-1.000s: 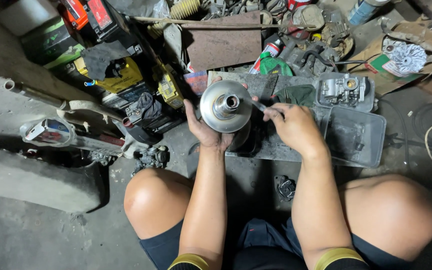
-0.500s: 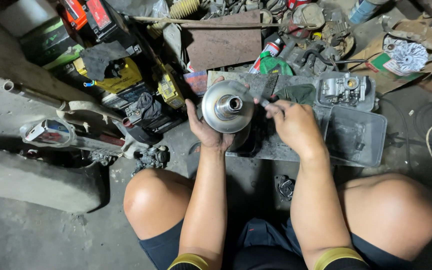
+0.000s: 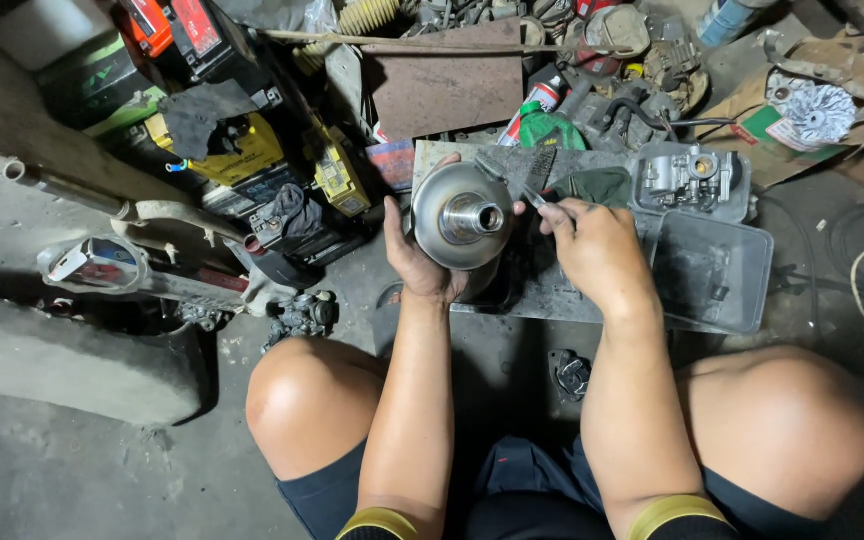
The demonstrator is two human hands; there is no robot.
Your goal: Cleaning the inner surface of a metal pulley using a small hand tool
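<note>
Metal fills our left hand [image 3: 420,262]: a round, bell-shaped pulley half [image 3: 460,215] of bare steel, cupped from below and behind with the fingers wrapped round its rim and the thumb up along its left edge. Its hollow hub points up toward us, and it is held above the grey plastic tray [image 3: 722,275] that lies on the floor in front of our knees. Our right hand [image 3: 597,255] is closed around the handle of a small brush [image 3: 530,185], gripped between thumb and fingers; the dark bristled head sticks up and away from the hand, just beside the right edge of the pulley half. Whether the bristles touch the metal we cannot tell.

Behind the brush a green rag [image 3: 592,185] lies on the tray's far side, and next to it, in the tray's right corner, sits a carburettor [image 3: 687,175]. Further back a rusty flat plate [image 3: 447,90] leans among tangled parts, with a red and white spray can [image 3: 537,100] just to its right. To the left stand yellow batteries [image 3: 337,180] and a chrome exhaust pipe [image 3: 112,265] on the concrete. A small dark part [image 3: 572,375] lies on the floor between our knees, near the right forearm.
</note>
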